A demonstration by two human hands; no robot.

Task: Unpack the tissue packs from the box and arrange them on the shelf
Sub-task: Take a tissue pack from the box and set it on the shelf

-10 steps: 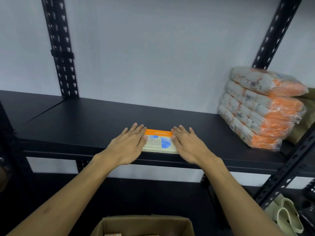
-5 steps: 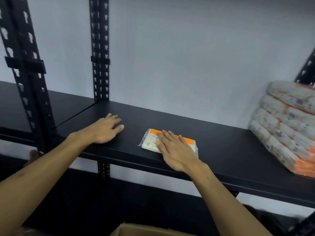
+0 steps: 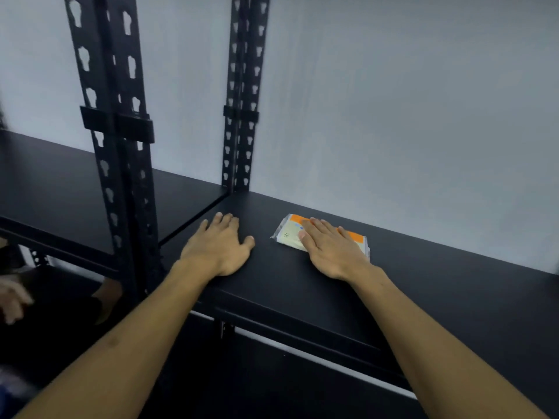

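Observation:
One flat tissue pack (image 3: pixel 289 234), pale with an orange edge, lies on the black shelf board (image 3: pixel 438 285) near its left end. My right hand (image 3: pixel 331 251) lies flat on top of the pack, fingers straight, covering most of it. My left hand (image 3: pixel 219 247) rests palm down on the bare shelf just left of the pack, not touching it. The box and the stacked packs are out of view.
Black perforated uprights stand at the shelf's left end: a front post (image 3: pixel 118 146) and a rear post (image 3: pixel 242 95). Another black shelf (image 3: pixel 51 189) continues to the left. Someone's blurred hand (image 3: pixel 12 297) shows at the far left edge. A grey wall backs the shelf.
The pack has slid left and deeper onto the shelf under my right hand. My left hand let go of it and now lies flat beside it. The view swung left, hiding the stack and box.

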